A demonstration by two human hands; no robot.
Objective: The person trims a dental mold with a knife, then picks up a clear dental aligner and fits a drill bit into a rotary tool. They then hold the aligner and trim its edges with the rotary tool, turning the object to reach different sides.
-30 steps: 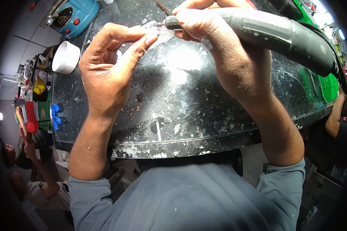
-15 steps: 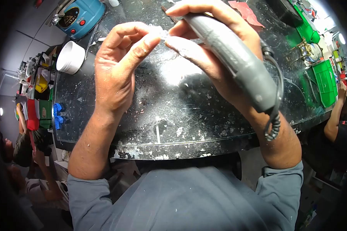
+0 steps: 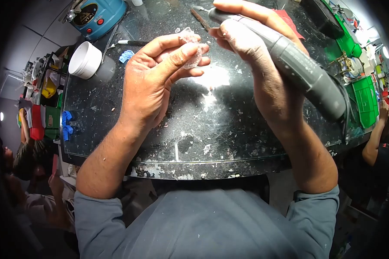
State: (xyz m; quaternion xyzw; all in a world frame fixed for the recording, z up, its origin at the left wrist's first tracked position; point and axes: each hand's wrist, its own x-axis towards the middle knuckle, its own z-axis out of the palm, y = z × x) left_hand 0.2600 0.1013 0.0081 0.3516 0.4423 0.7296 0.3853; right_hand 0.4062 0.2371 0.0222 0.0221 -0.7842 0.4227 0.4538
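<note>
My left hand (image 3: 157, 69) pinches a small clear plastic piece (image 3: 191, 54) between thumb and fingers. The piece looks jagged and curved, perhaps a dental tray; its exact kind I cannot make out. My right hand (image 3: 263, 56) is wrapped round a grey rotary tool (image 3: 302, 62) with a cord at its rear end. The tool's narrow nose points to the upper left, apart from the clear piece. White dust coats my right thumb. Beyond the hands, a thin brown stick (image 3: 200, 19) lies on the black worktop (image 3: 212, 125).
A white tub (image 3: 85, 60) and a blue machine (image 3: 97, 19) stand at the left. Blue scraps (image 3: 126, 56) and a dark-handled tool with a white tip (image 3: 132, 42) lie nearby. Red sheet (image 3: 287, 21) and green trays (image 3: 364, 101) are at right. Other people sit on both sides.
My hands have moved apart: the rotary tool has drawn back to the right, away from the clear piece. My left hand has shifted slightly right and down, its fingers more spread around the piece.
</note>
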